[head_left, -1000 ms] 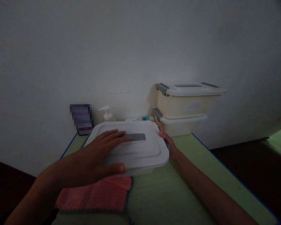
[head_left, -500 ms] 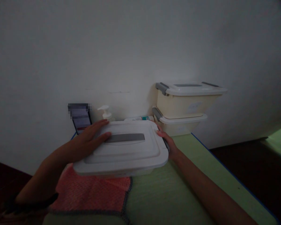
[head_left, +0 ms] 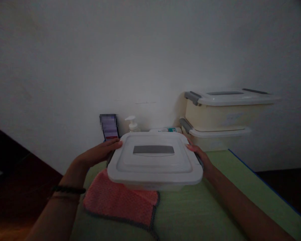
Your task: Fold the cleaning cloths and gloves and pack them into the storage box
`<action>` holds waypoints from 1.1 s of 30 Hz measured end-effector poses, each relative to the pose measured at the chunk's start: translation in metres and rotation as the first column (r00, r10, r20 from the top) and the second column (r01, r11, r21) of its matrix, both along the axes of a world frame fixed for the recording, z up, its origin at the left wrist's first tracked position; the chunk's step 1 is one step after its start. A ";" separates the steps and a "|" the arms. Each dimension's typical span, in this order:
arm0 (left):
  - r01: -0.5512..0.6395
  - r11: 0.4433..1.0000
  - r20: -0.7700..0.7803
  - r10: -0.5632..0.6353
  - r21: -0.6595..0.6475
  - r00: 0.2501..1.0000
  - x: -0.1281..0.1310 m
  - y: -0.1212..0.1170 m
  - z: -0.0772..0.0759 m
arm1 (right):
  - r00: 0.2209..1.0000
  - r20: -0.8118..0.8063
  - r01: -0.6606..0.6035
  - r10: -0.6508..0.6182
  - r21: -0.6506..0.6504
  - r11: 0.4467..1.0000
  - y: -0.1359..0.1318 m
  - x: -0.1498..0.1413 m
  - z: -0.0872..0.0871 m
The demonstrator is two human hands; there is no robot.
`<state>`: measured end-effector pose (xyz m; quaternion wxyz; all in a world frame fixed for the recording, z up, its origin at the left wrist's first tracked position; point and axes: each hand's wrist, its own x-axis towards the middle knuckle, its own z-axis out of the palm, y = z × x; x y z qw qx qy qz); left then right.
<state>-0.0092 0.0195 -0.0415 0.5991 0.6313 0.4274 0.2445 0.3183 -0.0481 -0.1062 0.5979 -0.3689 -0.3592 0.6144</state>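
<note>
Between my two hands is a storage box (head_left: 154, 167) with a white lid and a grey handle on top. My left hand (head_left: 102, 152) grips its left end, thumb on the lid's edge, fingers partly hidden. At the right end, my right hand (head_left: 200, 159) holds the box the same way, thumb on the rim. The lid looks closed. Beneath and in front of the box, a red cloth (head_left: 120, 204) with a grey edge lies on the green table. Whether the box touches the cloth, I cannot tell.
Two stacked cream storage boxes (head_left: 213, 117) with white lids stand at the back right by the wall. Behind the held box are a pump bottle (head_left: 132, 124), a propped phone (head_left: 110, 129) and a white pack (head_left: 165, 130). The green table (head_left: 240, 187) has a blue edge.
My left hand has slid off the lid's top to the box's left end. My right hand stays on the right end. The view has shifted, so everything sits further right.
</note>
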 end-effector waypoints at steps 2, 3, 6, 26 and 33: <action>-0.036 0.994 0.117 0.048 -0.100 0.992 -0.003 0.003 -0.012 | 1.000 0.004 0.008 -0.008 -0.008 1.000 -0.001 -0.001 0.001; -0.050 0.992 0.128 0.065 -0.113 0.990 -0.003 0.005 -0.017 | 1.000 0.006 0.016 -0.016 -0.010 1.000 -0.001 -0.002 0.002; -0.077 0.989 0.153 0.096 -0.128 0.984 0.000 0.005 -0.024 | 0.999 0.018 0.042 -0.042 -0.016 0.999 -0.004 -0.006 0.004; 0.015 0.992 0.151 0.005 -0.128 0.989 -0.011 0.008 -0.008 | 0.994 0.107 -0.003 0.011 -0.081 0.997 -0.001 0.011 -0.005; 0.108 0.991 0.297 -0.080 -0.079 0.952 -0.029 0.016 -0.027 | 0.994 0.105 -0.004 0.011 -0.070 0.998 -0.002 0.010 -0.005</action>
